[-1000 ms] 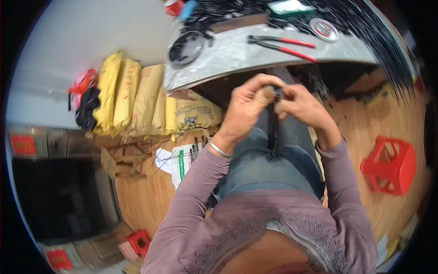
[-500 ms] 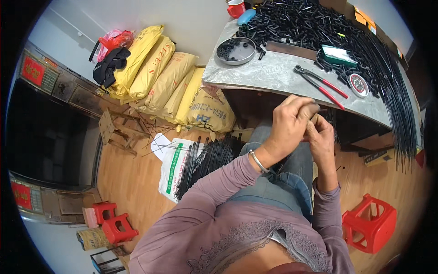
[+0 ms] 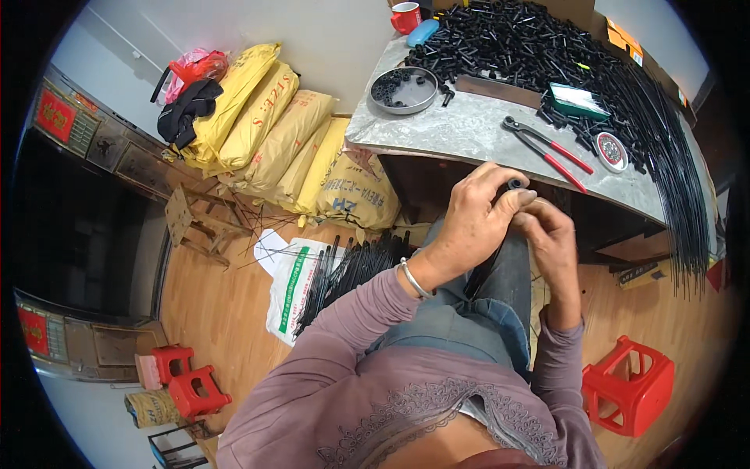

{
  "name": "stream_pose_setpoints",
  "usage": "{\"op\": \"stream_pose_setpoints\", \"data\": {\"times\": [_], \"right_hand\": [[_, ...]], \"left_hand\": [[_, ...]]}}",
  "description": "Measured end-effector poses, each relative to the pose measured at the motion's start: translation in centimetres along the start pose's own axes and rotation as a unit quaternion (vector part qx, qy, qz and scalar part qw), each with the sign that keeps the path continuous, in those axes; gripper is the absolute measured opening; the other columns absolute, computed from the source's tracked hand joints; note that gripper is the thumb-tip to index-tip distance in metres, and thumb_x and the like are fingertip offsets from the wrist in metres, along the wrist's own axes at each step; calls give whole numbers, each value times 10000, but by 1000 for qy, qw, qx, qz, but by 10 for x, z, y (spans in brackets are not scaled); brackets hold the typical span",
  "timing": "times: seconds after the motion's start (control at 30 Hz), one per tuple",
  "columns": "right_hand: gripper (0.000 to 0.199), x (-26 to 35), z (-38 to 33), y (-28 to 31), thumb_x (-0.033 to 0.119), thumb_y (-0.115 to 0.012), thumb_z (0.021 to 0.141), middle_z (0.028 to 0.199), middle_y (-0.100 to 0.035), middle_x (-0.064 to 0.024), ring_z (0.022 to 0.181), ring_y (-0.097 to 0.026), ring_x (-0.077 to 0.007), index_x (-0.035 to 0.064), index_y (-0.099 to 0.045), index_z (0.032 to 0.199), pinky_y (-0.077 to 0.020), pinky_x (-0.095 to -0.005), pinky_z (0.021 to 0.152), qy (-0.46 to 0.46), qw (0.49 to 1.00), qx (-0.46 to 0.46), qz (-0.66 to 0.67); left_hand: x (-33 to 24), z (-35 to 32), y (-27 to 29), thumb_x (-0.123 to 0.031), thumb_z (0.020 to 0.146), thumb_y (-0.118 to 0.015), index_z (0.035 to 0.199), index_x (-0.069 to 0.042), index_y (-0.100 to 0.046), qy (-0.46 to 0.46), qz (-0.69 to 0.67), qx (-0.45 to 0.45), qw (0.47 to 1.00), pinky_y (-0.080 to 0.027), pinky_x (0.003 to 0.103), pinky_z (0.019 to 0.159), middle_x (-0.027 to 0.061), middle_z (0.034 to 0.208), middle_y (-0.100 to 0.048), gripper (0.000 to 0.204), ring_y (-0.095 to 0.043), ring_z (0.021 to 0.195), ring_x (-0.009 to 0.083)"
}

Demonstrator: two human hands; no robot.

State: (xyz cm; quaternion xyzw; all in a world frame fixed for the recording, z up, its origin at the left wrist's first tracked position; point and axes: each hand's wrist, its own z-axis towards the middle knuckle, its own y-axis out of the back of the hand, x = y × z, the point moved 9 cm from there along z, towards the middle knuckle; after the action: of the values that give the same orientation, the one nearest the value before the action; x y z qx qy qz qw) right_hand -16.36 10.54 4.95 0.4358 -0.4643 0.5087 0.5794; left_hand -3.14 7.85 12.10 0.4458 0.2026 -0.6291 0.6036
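Observation:
Just in front of the table edge, my left hand [image 3: 473, 223] is closed around a small black tube-like piece [image 3: 514, 184], whose round hollow end shows between thumb and forefinger. My right hand [image 3: 549, 238] meets it there, fingers curled and pinched against the left thumb. What the right fingers hold, if anything, is hidden. Dark thin rods [image 3: 482, 275] show below my hands, over my lap. On the table, pliers with red handles [image 3: 551, 152] lie beyond my hands, near a round metal dish [image 3: 404, 91] of small black rings.
A big heap of short black tubes [image 3: 508, 47] covers the table's back, with long black rods [image 3: 680, 187] hanging off its right edge. A green box [image 3: 576, 100] and a round tin [image 3: 611, 152] sit there. Yellow sacks [image 3: 258, 125], a rod bundle [image 3: 351, 270] and red stools [image 3: 629, 387] stand around.
My left hand has moved slightly left and down and turned, so the black piece's hollow end now shows. My right hand stays close beside it.

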Motion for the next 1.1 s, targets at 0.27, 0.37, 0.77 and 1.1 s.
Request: {"op": "stream_pose_setpoints", "data": {"times": [0.27, 0.37, 0.77, 1.1], "right_hand": [[125, 2, -6, -16, 81, -609, 895, 746, -574, -43, 678, -513, -88, -44, -599, 885, -424, -238, 607, 45, 998, 3, -40], [124, 14, -5, -22, 82, -614, 891, 734, -571, -45, 663, -509, -89, -41, -598, 886, -422, -236, 597, 90, 994, 21, -56], [174, 19, -5, -39, 142, -585, 934, 778, -585, -14, 685, -555, -78, -26, -613, 971, -453, -221, 614, 70, 991, 83, -75], [96, 42, 12, -38, 40, -534, 913, 682, -593, -4, 615, -549, -74, -11, -615, 919, -448, -208, 583, 45, 996, 8, -72]], "left_hand": [[3, 3, 9, -201, 894, -628, 954, 12, -618, 3, 10, 81, 997, -444, 250, 625, 68, 825, -577, 221, -547, 717, 112], [18, 1, 0, -202, 900, -630, 959, 4, -589, 76, -115, 132, 982, -432, 225, 651, 21, 838, -557, 217, -511, 758, 69], [26, -8, -5, -327, 934, -584, 941, -33, -531, 118, -266, 235, 927, -382, 192, 734, -9, 892, -467, 299, -431, 837, 49], [56, -27, 21, -452, 933, -516, 879, -55, -487, 120, -381, 41, 916, -440, 229, 692, 9, 785, -484, 402, -500, 730, 99]]}}
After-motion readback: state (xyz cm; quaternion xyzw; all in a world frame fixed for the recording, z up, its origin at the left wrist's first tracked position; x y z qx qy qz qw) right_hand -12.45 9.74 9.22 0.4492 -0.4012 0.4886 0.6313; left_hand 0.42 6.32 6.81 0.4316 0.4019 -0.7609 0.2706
